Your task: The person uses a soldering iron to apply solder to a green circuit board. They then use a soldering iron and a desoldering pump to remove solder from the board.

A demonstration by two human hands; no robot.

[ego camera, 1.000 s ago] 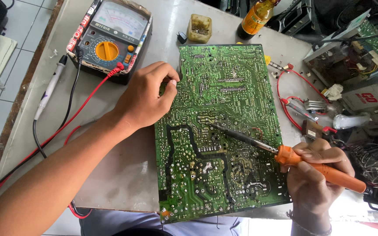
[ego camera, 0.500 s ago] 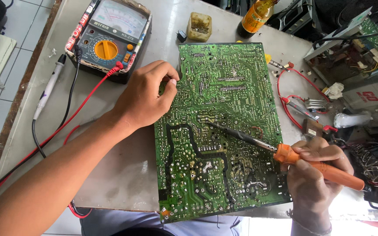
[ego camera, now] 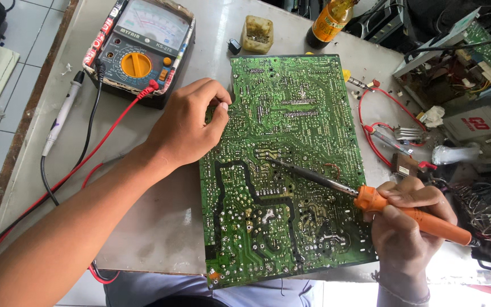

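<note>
Your right hand [ego camera: 404, 227] gripping orange-handled soldering iron [ego camera: 370, 199], fingers wrapped tight around handle, tip resting on middle of green circuit board [ego camera: 285, 165]. Board lying solder side up on grey table [ego camera: 143, 227], near edge overhanging toward you. Your left hand [ego camera: 186, 128] pressing board's left edge, fingers curled, holding nothing. Analog multimeter [ego camera: 140, 51] sitting beyond left hand, its red lead [ego camera: 109, 128] trailing under your forearm.

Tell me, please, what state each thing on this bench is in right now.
Circuit board: flat, solder side up.
Soldering iron: tip on board.
Right hand: gripping the iron.
Left hand: pressing the board's edge.
Multimeter: leads plugged in.
Bottle: upright.
</note>
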